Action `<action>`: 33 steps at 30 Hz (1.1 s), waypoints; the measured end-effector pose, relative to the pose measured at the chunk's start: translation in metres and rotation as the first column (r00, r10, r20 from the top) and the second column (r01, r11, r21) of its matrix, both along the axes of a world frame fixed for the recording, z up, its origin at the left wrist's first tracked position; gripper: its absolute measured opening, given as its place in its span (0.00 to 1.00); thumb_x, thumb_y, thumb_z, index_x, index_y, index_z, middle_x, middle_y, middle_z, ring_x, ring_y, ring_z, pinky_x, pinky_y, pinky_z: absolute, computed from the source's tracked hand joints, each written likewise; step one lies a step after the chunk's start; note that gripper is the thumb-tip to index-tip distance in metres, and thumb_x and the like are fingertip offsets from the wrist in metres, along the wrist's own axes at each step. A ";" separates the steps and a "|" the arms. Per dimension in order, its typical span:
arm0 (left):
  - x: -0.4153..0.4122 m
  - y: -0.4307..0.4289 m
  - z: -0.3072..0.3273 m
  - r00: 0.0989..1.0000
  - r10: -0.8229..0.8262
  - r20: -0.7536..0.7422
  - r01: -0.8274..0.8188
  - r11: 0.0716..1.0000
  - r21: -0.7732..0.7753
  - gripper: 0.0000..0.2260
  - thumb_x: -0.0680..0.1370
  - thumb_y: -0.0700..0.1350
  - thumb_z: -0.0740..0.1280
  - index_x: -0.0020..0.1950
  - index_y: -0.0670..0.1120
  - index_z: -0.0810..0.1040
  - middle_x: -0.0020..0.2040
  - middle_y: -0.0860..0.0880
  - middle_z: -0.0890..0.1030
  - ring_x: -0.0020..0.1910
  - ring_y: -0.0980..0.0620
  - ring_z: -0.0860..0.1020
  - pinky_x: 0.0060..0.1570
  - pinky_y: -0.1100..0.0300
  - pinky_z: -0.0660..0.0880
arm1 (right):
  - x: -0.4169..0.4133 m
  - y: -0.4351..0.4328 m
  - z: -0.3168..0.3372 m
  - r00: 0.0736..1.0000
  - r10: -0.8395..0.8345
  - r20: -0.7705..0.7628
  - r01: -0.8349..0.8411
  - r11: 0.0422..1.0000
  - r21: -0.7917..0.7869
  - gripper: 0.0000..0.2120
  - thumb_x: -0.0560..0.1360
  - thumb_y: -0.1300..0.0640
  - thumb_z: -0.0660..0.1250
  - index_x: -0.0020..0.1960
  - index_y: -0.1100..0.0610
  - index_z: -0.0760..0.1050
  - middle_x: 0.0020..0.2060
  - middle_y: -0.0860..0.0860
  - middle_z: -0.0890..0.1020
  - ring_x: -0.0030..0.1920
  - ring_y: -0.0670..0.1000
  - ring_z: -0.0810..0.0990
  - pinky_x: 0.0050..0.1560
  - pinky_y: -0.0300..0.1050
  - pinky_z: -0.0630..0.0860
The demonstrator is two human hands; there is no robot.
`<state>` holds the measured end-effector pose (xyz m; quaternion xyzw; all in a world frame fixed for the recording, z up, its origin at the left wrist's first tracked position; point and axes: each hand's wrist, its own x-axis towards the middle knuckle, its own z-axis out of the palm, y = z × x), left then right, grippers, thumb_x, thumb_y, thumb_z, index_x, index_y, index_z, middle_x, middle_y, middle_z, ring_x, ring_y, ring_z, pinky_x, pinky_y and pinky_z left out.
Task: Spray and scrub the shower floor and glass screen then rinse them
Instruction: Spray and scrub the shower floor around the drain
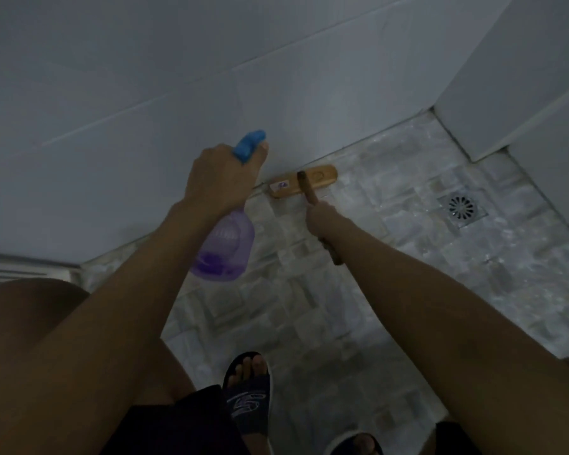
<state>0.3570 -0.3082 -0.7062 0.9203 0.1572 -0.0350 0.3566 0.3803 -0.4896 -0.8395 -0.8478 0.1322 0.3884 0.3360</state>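
Note:
My left hand (219, 178) grips the neck of a spray bottle (225, 251) with a clear purple body, purple liquid at the bottom and a blue trigger head (248, 145) pointing at the wall. My right hand (321, 216) is closed around the brown handle of a wooden scrub brush (304, 184). The brush head lies on the patterned grey-white shower floor (358, 290), right where floor meets wall. The floor looks wet and glossy towards the right. No glass screen can be made out.
A round metal drain (462, 208) sits in the floor at the right. Pale tiled walls (145, 93) rise on the left and at the right corner (523, 93). My feet in dark slides (248, 394) stand at the bottom. A ridged white edge (23, 270) shows at the left.

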 end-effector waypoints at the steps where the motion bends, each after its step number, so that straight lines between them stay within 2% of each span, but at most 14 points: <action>1: 0.001 -0.001 0.000 1.000 -0.003 0.009 0.004 0.997 -0.071 0.29 0.78 0.63 0.63 0.40 0.36 0.81 0.35 0.41 0.83 0.34 0.44 0.83 0.40 0.52 0.80 | 0.006 0.005 -0.003 0.999 -0.016 -0.028 0.016 1.000 -0.003 0.18 0.85 0.60 0.50 0.68 0.67 0.70 0.64 0.62 0.76 0.62 0.62 0.76 0.58 0.52 0.72; 3: 0.002 -0.005 0.002 1.000 0.001 -0.016 -0.005 0.975 -0.221 0.24 0.80 0.55 0.65 0.40 0.33 0.80 0.32 0.42 0.82 0.32 0.47 0.84 0.35 0.57 0.78 | -0.001 -0.005 -0.010 0.999 0.013 -0.053 -0.014 1.000 -0.021 0.17 0.85 0.61 0.50 0.65 0.66 0.72 0.63 0.61 0.77 0.53 0.58 0.78 0.54 0.50 0.76; 5: 0.003 -0.004 0.000 0.999 0.009 -0.036 -0.020 0.951 -0.310 0.21 0.81 0.53 0.65 0.42 0.34 0.79 0.31 0.44 0.80 0.28 0.50 0.83 0.34 0.57 0.77 | -0.025 -0.029 -0.011 0.998 0.051 -0.033 -0.052 0.997 -0.055 0.18 0.85 0.56 0.50 0.65 0.65 0.72 0.60 0.61 0.77 0.53 0.59 0.78 0.53 0.51 0.77; 7: 0.000 -0.004 -0.005 0.999 0.032 -0.034 -0.041 0.953 -0.299 0.22 0.81 0.55 0.64 0.43 0.35 0.80 0.31 0.44 0.81 0.25 0.51 0.81 0.30 0.61 0.76 | -0.061 -0.054 -0.016 0.998 0.059 -0.021 -0.060 0.996 -0.063 0.19 0.85 0.54 0.50 0.66 0.64 0.71 0.60 0.63 0.77 0.57 0.62 0.78 0.58 0.55 0.77; 10: 0.002 -0.004 -0.010 0.992 0.114 -0.051 -0.125 0.936 -0.330 0.24 0.79 0.60 0.65 0.40 0.39 0.80 0.35 0.44 0.82 0.23 0.51 0.77 0.23 0.64 0.72 | -0.083 -0.065 -0.016 0.996 0.031 -0.090 -0.037 0.997 -0.072 0.17 0.86 0.54 0.50 0.65 0.62 0.71 0.60 0.61 0.77 0.56 0.59 0.79 0.55 0.49 0.76; 13: 0.009 -0.003 -0.009 0.979 0.201 -0.040 -0.202 0.915 -0.348 0.25 0.78 0.60 0.66 0.41 0.37 0.81 0.34 0.42 0.81 0.20 0.52 0.74 0.20 0.65 0.69 | -0.049 -0.042 -0.013 0.994 0.085 -0.064 -0.090 0.993 -0.080 0.17 0.86 0.57 0.50 0.67 0.64 0.71 0.62 0.61 0.77 0.59 0.60 0.78 0.53 0.47 0.73; 16: 0.012 -0.002 -0.007 0.973 0.229 -0.034 -0.226 0.910 -0.349 0.28 0.78 0.61 0.67 0.44 0.32 0.81 0.35 0.38 0.81 0.18 0.53 0.73 0.19 0.66 0.68 | 0.005 -0.009 -0.005 0.999 0.052 0.003 -0.052 0.996 -0.069 0.20 0.85 0.56 0.50 0.69 0.65 0.69 0.63 0.63 0.76 0.63 0.64 0.75 0.56 0.54 0.71; 18: 0.011 -0.005 -0.007 0.974 0.224 -0.039 -0.224 0.913 -0.340 0.30 0.77 0.61 0.67 0.45 0.31 0.81 0.37 0.36 0.81 0.19 0.52 0.72 0.19 0.66 0.67 | 0.029 0.003 -0.001 1.000 0.011 0.016 -0.010 0.998 -0.057 0.20 0.84 0.57 0.50 0.69 0.65 0.69 0.63 0.63 0.76 0.56 0.63 0.76 0.53 0.55 0.71; 21: 0.011 -0.008 -0.009 0.976 0.206 -0.068 -0.217 0.913 -0.344 0.31 0.77 0.62 0.67 0.46 0.31 0.81 0.38 0.35 0.82 0.18 0.52 0.73 0.19 0.65 0.68 | 0.020 -0.003 0.004 0.998 0.054 -0.020 -0.056 0.994 -0.095 0.17 0.85 0.58 0.50 0.66 0.64 0.71 0.56 0.61 0.78 0.41 0.57 0.75 0.39 0.49 0.73; 23: 0.012 -0.009 -0.009 0.976 0.195 -0.098 -0.218 0.909 -0.354 0.30 0.76 0.63 0.67 0.46 0.32 0.81 0.35 0.38 0.81 0.17 0.53 0.72 0.19 0.65 0.68 | -0.003 -0.023 0.001 0.996 0.084 -0.023 -0.086 0.989 -0.124 0.16 0.85 0.58 0.50 0.66 0.63 0.71 0.58 0.60 0.78 0.43 0.56 0.78 0.39 0.44 0.74; 25: 0.011 -0.009 -0.008 0.977 0.189 -0.100 -0.212 0.910 -0.356 0.30 0.76 0.63 0.67 0.46 0.32 0.81 0.34 0.40 0.80 0.17 0.54 0.72 0.20 0.65 0.69 | -0.030 -0.049 -0.005 0.996 0.077 -0.046 -0.083 0.986 -0.144 0.18 0.85 0.54 0.50 0.66 0.63 0.71 0.59 0.61 0.77 0.51 0.60 0.79 0.46 0.48 0.73; 26: 0.011 -0.009 -0.007 0.978 0.184 -0.095 -0.206 0.912 -0.355 0.30 0.76 0.63 0.67 0.45 0.32 0.81 0.34 0.40 0.80 0.17 0.54 0.72 0.20 0.65 0.69 | -0.041 -0.062 -0.001 0.995 0.072 -0.064 -0.082 0.983 -0.165 0.20 0.85 0.50 0.50 0.65 0.64 0.71 0.55 0.61 0.78 0.50 0.61 0.79 0.45 0.51 0.73; 29: 0.010 -0.007 -0.004 0.981 0.169 -0.090 -0.190 0.917 -0.350 0.29 0.77 0.63 0.67 0.44 0.34 0.81 0.35 0.40 0.81 0.17 0.56 0.72 0.19 0.66 0.69 | -0.044 -0.083 0.009 0.995 0.005 -0.096 -0.025 0.977 -0.210 0.24 0.84 0.43 0.48 0.59 0.61 0.70 0.46 0.59 0.78 0.38 0.57 0.77 0.36 0.50 0.77; 33: 0.009 -0.004 -0.003 0.983 0.159 -0.092 -0.181 0.924 -0.337 0.26 0.77 0.62 0.67 0.44 0.36 0.81 0.37 0.41 0.83 0.17 0.57 0.73 0.18 0.66 0.68 | -0.003 -0.056 0.009 0.995 -0.075 -0.058 0.064 0.981 -0.183 0.17 0.84 0.50 0.50 0.59 0.60 0.70 0.44 0.59 0.80 0.37 0.57 0.78 0.39 0.52 0.80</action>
